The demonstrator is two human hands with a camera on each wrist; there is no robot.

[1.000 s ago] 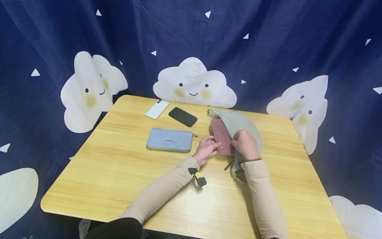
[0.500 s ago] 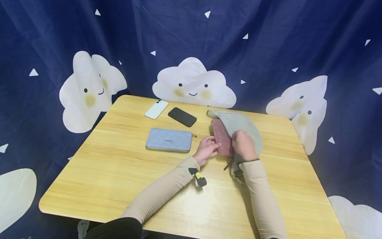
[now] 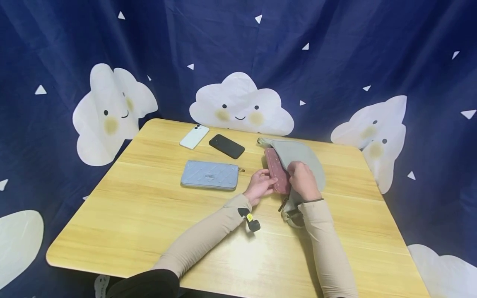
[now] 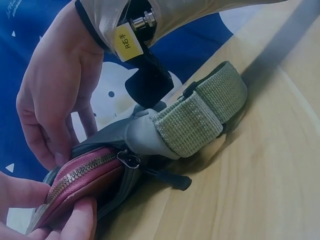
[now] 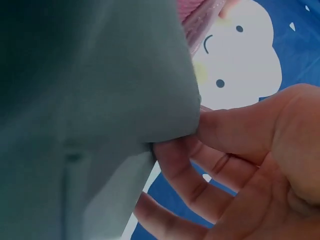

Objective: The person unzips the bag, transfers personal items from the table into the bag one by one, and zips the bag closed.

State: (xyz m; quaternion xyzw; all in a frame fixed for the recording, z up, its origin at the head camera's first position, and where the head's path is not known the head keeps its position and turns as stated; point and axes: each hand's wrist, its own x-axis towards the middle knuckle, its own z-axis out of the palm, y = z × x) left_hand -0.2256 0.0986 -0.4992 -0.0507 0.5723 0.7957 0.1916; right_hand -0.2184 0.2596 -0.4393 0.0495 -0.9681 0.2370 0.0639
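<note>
A dusty-pink zip wallet [image 3: 276, 169] sits partly inside the mouth of a grey-green waist bag [image 3: 303, 153]; its inner part is hidden. My left hand [image 3: 261, 186] pinches the wallet's exposed edge between thumb and fingers. In the left wrist view, those fingers [image 4: 80, 220] lie on either side of the wallet's metal zip. The bag's edge is held by my right hand [image 3: 305, 180]. Seen from the right wrist, the thumb and index finger of that hand [image 5: 240, 155] pinch the grey fabric [image 5: 110, 80]. A dark zipper pull [image 4: 172, 178] hangs at the opening's near end.
To the left of my hands lies a light-blue quilted wallet [image 3: 210, 175]. Behind it are a black phone [image 3: 227, 146] and a white phone [image 3: 194, 136]. The bag's webbing strap [image 4: 192, 122] bends up from the wooden table [image 3: 149, 231]. A blue cloud-print curtain [image 3: 238, 37] hangs behind.
My left hand has shifted slightly right, and the pink wallet sits a little further into the bag. My right hand keeps its pinch on the bag's edge.
</note>
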